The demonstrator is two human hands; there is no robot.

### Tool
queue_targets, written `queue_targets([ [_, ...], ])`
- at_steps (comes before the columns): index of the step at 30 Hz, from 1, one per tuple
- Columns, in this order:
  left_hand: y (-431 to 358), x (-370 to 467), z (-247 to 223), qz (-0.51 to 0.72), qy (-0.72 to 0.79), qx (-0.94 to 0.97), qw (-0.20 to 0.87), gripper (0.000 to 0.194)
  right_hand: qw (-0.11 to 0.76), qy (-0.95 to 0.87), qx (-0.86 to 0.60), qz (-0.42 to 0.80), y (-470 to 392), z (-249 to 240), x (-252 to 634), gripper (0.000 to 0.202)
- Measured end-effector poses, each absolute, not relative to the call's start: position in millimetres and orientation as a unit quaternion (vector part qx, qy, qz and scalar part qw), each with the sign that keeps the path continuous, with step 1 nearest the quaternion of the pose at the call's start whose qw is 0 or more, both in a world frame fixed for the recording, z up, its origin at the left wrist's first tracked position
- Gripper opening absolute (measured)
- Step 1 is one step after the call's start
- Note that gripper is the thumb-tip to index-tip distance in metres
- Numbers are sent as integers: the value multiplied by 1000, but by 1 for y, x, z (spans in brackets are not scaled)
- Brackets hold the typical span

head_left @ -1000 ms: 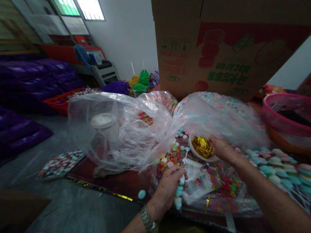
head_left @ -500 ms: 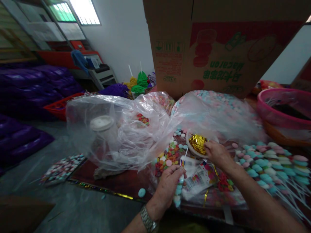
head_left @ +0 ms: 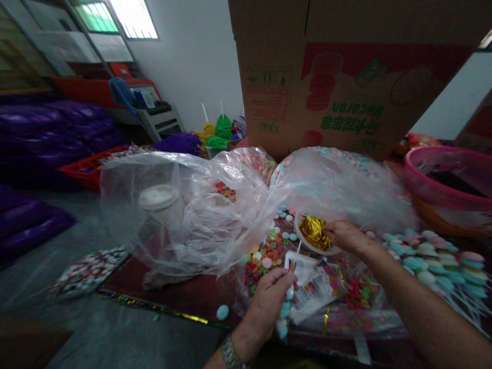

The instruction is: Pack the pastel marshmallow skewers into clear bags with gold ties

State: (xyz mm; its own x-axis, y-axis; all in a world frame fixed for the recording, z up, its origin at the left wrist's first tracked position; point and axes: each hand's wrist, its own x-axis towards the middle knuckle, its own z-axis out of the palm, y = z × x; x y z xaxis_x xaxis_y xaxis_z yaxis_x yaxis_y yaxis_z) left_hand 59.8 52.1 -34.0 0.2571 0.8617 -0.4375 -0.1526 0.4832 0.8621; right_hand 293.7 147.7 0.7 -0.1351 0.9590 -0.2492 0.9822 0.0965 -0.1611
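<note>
Crinkled gold foil ties (head_left: pixel 315 233), apparently bunched

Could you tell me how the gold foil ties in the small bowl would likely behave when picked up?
The gold foil ties look thin and crinkled, so probably light and floppy, bending easily. They sit tangled in the small bowl, so several may lift together. The right hand pinches them at the edge.

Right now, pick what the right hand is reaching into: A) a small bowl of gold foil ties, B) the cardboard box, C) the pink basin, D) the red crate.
A: the right hand has its fingers at the gold foil ties in the small bowl.
</note>
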Motion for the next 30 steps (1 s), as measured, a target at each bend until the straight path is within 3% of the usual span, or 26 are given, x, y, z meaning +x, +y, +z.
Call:
queue_targets([
  [6, 55, 60, -28, 372, 499, 352, 699, 32, -66, 756, 630, -166, 104, 13, 284, 27],
  [11, 54, 62, -24, 375, 482, 357, 707, 28, -226, 717, 507, -422, 36, 3, 237, 32],
  [14, 50, 65, -23, 380, 470, 364, 709, 27, -284, 651, 513, -482, 21, -8, 215, 38],
  [22, 33, 60, -34, 338, 471, 460, 672, 17, -235, 615, 508, -555, 25, -22, 207, 48],
  [30, 26, 57, -24, 288, 440, 576, 626, 38, -233, 634, 557, -484, 20, -37, 214, 34],
])
